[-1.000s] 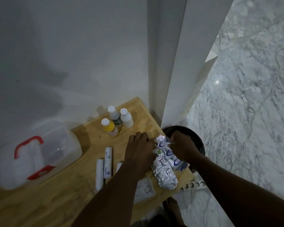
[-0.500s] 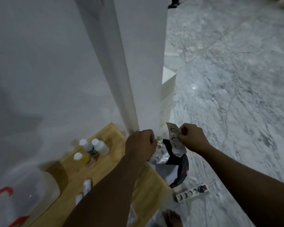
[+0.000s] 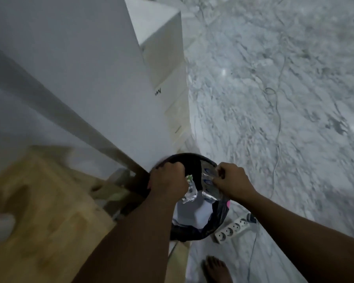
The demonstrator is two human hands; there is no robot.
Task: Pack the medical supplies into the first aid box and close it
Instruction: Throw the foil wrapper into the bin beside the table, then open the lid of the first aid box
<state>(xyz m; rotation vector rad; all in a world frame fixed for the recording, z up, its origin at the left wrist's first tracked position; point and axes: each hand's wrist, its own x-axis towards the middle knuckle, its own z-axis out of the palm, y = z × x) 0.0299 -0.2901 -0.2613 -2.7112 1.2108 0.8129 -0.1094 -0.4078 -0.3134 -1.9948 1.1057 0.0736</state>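
Note:
Both my hands hover over a black-lined waste bin [image 3: 219, 223] beside the wooden table [image 3: 39, 211]. My left hand [image 3: 168, 180] is closed on a crumpled silver foil pack [image 3: 189, 194] with a green spot at its top. My right hand [image 3: 231, 182] pinches a separate silver foil strip with blue print [image 3: 207, 180]. The two foil pieces hang apart above the bin's opening. The first aid box and the bottles are out of view; a blurred white shape [image 3: 0, 223] shows at the left edge.
A tall white cabinet [image 3: 110, 78] stands against the table's right end, just behind the bin. A white power strip [image 3: 232, 229] with its cable lies on the marble floor to the right of the bin. A bare foot [image 3: 217, 270] is at the bottom.
The view swung right, away from the table, so the box and bottles left the frame. My hands carried the foil off the table to above the bin and pulled it into two pieces.

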